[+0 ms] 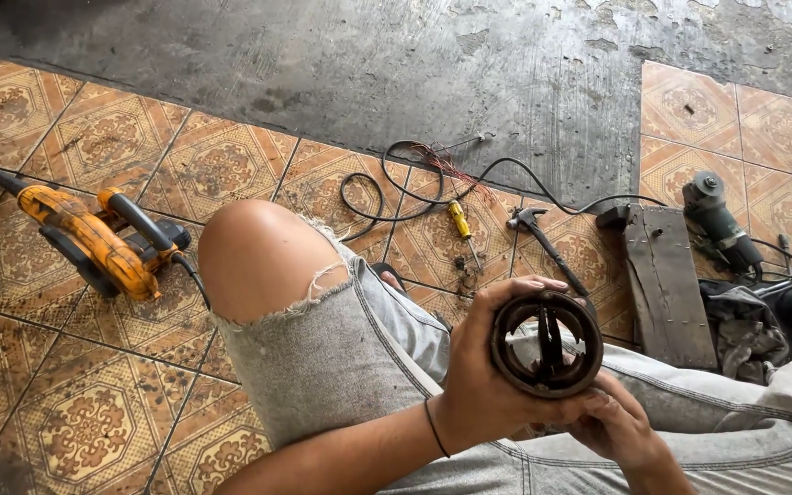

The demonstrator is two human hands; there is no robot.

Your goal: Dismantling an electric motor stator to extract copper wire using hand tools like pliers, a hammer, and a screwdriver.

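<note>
My left hand point(480, 385), a thin black band on its wrist, wraps around the left side of a dark, rusty metal ring point(509, 356) with its open end facing me. My right hand point(618, 426) supports the ring from below on the right, fingers touching its lower rim. Inside the ring stands a dark, narrow upright part point(549, 341); I cannot tell what it is. The ring is held above my lap, over my light grey torn jeans point(341, 348), with my bare knee point(254, 257) raised to its left.
On the patterned tile floor lie an orange power tool point(93, 240) at left, a coiled black cable point(394, 183), a yellow-handled screwdriver point(460, 221), and a hammer point(543, 240). Further right lie a dark wooden plank point(666, 289), an angle grinder point(719, 222) and a grey rag point(737, 325).
</note>
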